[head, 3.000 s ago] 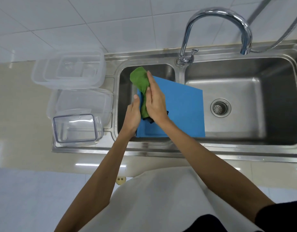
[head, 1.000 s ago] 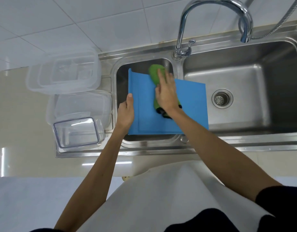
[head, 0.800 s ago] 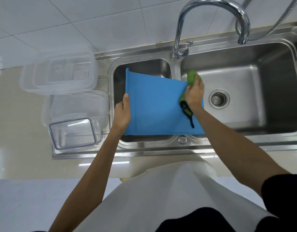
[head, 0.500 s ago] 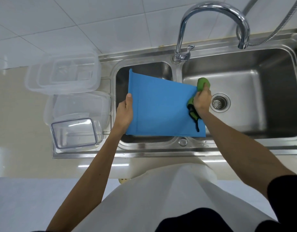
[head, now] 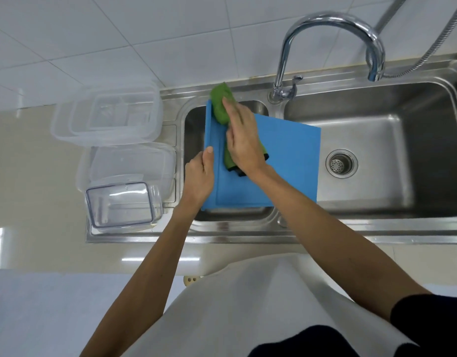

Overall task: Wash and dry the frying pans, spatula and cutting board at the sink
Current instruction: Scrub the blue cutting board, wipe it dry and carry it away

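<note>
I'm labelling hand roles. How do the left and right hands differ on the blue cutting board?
The left hand grips the cutting board by its left edge, thumb on top; the right hand lies flat on the green cloth, pressing it to the board's face. The left hand touches the board directly; the right hand mainly through the cloth. Both are over the sink.

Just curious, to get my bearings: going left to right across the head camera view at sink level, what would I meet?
Clear plastic containers → left hand gripping the blue cutting board's edge → right hand pressing the green cloth → drain.
</note>
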`<state>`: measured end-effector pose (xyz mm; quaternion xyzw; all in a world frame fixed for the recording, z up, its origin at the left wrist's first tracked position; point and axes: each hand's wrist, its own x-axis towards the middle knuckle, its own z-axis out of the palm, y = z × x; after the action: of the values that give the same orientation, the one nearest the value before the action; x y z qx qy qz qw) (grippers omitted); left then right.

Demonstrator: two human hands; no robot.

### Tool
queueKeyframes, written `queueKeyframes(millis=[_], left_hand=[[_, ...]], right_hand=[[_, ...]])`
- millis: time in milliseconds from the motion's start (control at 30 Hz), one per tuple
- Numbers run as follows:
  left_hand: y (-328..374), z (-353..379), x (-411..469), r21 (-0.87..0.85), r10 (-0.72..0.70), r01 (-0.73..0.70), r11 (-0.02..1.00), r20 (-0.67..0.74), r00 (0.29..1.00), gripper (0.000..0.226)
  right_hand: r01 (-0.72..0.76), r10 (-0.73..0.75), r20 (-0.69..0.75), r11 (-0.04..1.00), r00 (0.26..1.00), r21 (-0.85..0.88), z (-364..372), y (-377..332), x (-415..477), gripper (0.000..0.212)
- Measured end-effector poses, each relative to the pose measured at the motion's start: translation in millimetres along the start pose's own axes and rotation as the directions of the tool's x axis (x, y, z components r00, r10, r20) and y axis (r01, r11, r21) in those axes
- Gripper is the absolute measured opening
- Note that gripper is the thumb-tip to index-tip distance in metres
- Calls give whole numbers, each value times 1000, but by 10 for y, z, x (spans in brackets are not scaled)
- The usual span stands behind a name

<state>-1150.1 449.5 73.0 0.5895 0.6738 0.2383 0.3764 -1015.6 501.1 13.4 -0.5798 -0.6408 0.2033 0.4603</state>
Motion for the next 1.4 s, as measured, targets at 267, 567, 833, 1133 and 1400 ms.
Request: queueKeyframes(millis=[267,567,833,1133,1400], left_hand=[[-126,-228,-168,-31,-39,38,999,-38,999,53],[-225,-256,-206,-229,-176,165,959,-32,984,71],[-56,-222,-163,-258,-192,159,953,-110,975,65],[-125,-378,-157,-468,-422,359,807,-32,906,47],[-189,-452,-201,-479,-453,406,778,20,891,47]], right_hand=[[-418,407,-122,797,905,-437,-621,1118,-323,61],[-552,571,-70,746,818,-373,-493,749,-499,63],[-98,132,237,984,963,-148,91,-990,-1412,66],[44,27,162,907,986,-418,-748,-240,-1327,57],[-206,235,31,902,972,-381,-1340,327,-1380,47]])
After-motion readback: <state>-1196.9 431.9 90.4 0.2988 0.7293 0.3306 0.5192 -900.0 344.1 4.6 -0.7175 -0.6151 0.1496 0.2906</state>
